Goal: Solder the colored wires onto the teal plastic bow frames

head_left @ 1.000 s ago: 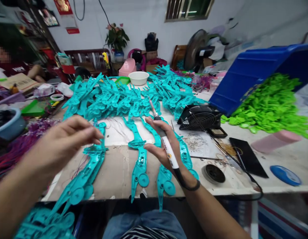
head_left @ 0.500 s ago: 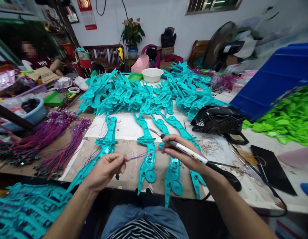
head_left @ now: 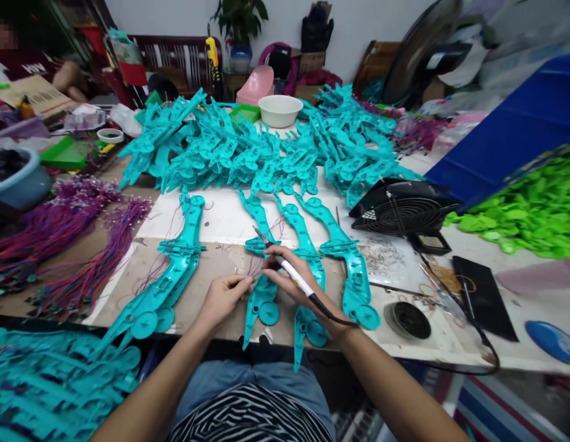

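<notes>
My left hand (head_left: 225,301) is closed, thumb and forefinger pinching thin red and blue wires (head_left: 253,265) over a teal plastic bow-shaped part (head_left: 253,307). My right hand (head_left: 294,279) grips a soldering iron (head_left: 298,277) with a white handle, its tip pointing up and left above the same part. The fingertips of both hands are close together, and whether the right fingers also hold wire is hard to see. Another teal part (head_left: 186,270), with wires along it, lies to the left. Two more lie to the right, one partly behind my right hand.
A heap of teal parts (head_left: 220,147) spans the back of the table, with more at lower left. Wire bundles (head_left: 86,258) lie left. On the right are a small black fan (head_left: 400,209), a round tin (head_left: 409,320), a blue bin (head_left: 506,123) and green pieces (head_left: 534,215).
My right hand has come left with the soldering iron, closing the gap to my left hand. The wires stretched between the hands are now bunched over the teal part. The view has tilted down.
</notes>
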Demonstrator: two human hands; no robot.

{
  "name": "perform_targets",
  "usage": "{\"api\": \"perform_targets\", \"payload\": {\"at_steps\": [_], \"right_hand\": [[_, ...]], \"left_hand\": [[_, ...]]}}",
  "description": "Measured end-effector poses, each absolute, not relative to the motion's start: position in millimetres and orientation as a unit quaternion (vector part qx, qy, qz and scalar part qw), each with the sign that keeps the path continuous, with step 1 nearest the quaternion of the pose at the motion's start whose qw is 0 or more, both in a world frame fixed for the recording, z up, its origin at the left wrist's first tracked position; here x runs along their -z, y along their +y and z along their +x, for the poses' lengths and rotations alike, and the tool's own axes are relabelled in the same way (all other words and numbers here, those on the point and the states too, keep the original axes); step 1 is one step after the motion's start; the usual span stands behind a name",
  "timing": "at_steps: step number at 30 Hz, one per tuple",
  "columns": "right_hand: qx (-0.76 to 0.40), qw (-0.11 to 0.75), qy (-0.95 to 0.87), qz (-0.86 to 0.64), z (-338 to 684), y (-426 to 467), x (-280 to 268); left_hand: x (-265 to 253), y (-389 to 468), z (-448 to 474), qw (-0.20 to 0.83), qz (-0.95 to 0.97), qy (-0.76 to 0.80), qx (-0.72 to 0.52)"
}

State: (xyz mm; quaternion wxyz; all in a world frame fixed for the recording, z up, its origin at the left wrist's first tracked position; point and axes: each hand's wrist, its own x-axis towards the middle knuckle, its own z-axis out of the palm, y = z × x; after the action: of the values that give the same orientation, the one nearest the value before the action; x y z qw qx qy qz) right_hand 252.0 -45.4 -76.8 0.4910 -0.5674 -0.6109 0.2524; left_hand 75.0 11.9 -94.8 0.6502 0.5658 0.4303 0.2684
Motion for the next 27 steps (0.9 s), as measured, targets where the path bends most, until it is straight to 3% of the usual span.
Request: {"api": "perform_targets", "payload": {"at_steps": [9, 13, 20, 27], "right_hand": [[-0.314, 0.598, -0.489, -0.552, 235.9, -51.8, 84.5], [-0.318, 0.570, -0.473, -0.592, 237.1, -58.9, 93.5], [-0.202, 0.546, -0.488, -0.651, 240.8, -70.8, 92.1], [-0.055, 0.571, -0.511, -0.640, 254.5, -111.4, 84.0]], "left_hand": [[94.0, 13.7, 85.0, 0.595, 0.664, 0.383, -0.243], [91.1, 14.2, 87.9, 0.628, 0.629, 0.394, -0.236], [95.0, 17.9, 105.8, 0.650, 0.553, 0.446, -0.271], [106.2, 23.9, 119.8, 0.575, 0.625, 0.448, -0.280]]}}
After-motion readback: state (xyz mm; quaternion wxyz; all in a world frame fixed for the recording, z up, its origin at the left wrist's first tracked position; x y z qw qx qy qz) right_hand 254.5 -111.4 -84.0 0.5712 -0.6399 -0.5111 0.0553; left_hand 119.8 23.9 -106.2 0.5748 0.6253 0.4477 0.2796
